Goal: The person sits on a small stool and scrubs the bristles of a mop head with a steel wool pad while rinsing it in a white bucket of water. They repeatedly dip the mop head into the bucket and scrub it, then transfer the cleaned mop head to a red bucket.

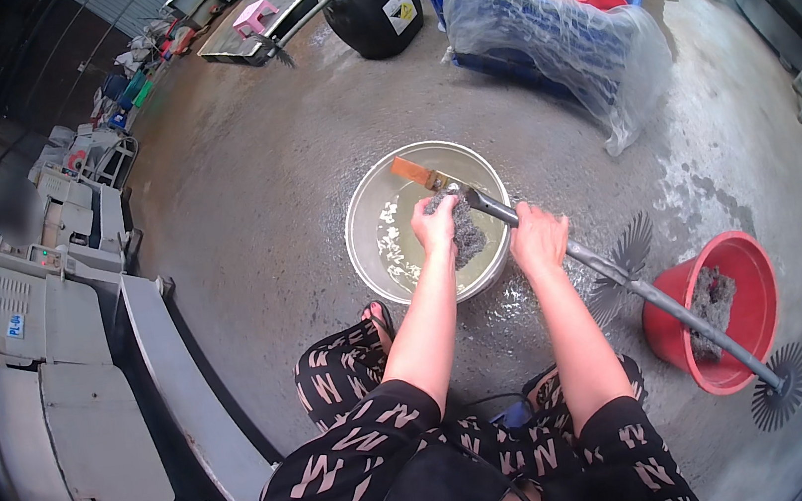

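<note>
A long grey metal shaft point(652, 295) slants from over a round pale tub point(358, 256) down to the right. Black finned discs point(633, 242) are fixed along it, and its upper-left end carries a flat orange piece point(409, 171). My right hand point(540, 236) is wrapped around the shaft at the tub's right rim. Near the shaft's end, above the tub, my left hand point(433, 228) is closed on a grey wad like steel wool point(468, 234), held against the metal. Cloudy liquid with white patches of reflection or foam lies in the tub; my left hand partly covers the wad.
Beside the shaft's lower end stands a red bucket point(665, 318) with grey fibrous material inside. Ahead are a blue bin point(519, 71) draped with plastic sheeting and a black jerrycan point(374, 11). Grey machines point(96, 378) line the left. The concrete floor point(245, 200) is wet.
</note>
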Tool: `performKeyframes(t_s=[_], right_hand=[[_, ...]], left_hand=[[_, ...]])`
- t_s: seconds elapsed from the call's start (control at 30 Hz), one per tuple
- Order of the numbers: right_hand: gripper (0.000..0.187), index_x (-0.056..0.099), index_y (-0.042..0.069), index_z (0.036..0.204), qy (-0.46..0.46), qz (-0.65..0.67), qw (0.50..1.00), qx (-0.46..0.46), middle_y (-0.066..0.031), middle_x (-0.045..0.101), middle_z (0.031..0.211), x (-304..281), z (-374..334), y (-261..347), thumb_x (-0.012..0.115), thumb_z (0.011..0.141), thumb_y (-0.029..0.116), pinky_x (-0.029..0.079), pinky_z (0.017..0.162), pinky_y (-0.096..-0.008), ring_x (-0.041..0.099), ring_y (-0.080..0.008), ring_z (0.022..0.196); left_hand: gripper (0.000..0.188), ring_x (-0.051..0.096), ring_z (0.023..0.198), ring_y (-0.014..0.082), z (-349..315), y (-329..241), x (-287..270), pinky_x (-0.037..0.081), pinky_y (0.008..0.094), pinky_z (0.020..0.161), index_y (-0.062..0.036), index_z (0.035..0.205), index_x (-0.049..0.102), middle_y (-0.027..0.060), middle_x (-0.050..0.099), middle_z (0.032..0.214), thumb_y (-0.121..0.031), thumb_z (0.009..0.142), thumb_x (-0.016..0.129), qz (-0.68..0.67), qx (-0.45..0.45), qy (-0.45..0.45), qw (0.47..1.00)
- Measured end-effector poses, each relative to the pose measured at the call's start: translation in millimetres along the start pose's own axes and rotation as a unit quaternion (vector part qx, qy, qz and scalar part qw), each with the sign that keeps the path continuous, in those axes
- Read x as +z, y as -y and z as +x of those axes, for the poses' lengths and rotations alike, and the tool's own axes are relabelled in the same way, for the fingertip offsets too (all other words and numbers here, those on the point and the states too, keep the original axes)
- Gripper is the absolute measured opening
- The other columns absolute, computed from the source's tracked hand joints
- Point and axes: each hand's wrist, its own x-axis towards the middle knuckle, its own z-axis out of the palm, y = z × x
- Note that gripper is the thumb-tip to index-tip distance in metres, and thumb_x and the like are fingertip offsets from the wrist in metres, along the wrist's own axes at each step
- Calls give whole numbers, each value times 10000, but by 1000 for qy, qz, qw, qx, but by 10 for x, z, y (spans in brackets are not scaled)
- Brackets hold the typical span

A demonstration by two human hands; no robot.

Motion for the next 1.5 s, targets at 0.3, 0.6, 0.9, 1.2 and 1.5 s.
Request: performKeyframes(t_s=[0.3,0.6,0.9,1.2,1.5], right_hand=[[178,608,91,906,-20,-27,999,3,-123,654,843,40,-5,-20,436,867,120,370,817,-443,635,-279,833],[165,602,95,918,-16,-16,1000,2,-123,655,866,77,-33,-18,451,863,131,366,830,-444,630,-283,846],[172,603,108,924,-24,-17,1000,1,-107,656,863,81,-8,11,444,863,127,368,829,-452,627,-279,854],[188,603,121,960,0,-44,999,10,-102,647,886,57,-6,-15,432,883,132,363,846,-458,625,-273,880],[203,610,99,976,23,-18,999,23,-124,660,922,46,21,54,519,798,135,364,857,-465,635,-289,891]], left_hand=[[534,626,813,214,48,161,-274,501,340,742,39,1108,552,139,650,943,-151,662,776,-84,-8,-21,996],[507,625,808,190,151,135,-101,505,331,726,12,1057,560,127,645,924,-147,627,776,141,115,-61,981],[513,624,798,194,39,88,-62,511,325,708,5,1059,552,125,645,927,-165,647,807,12,96,-9,995],[623,626,942,294,555,603,-588,485,385,838,-8,1100,551,201,640,1021,-278,594,796,176,50,-94,979],[616,595,1006,294,329,341,-633,485,385,866,-28,1134,562,196,609,1104,-277,627,810,485,132,249,828]])
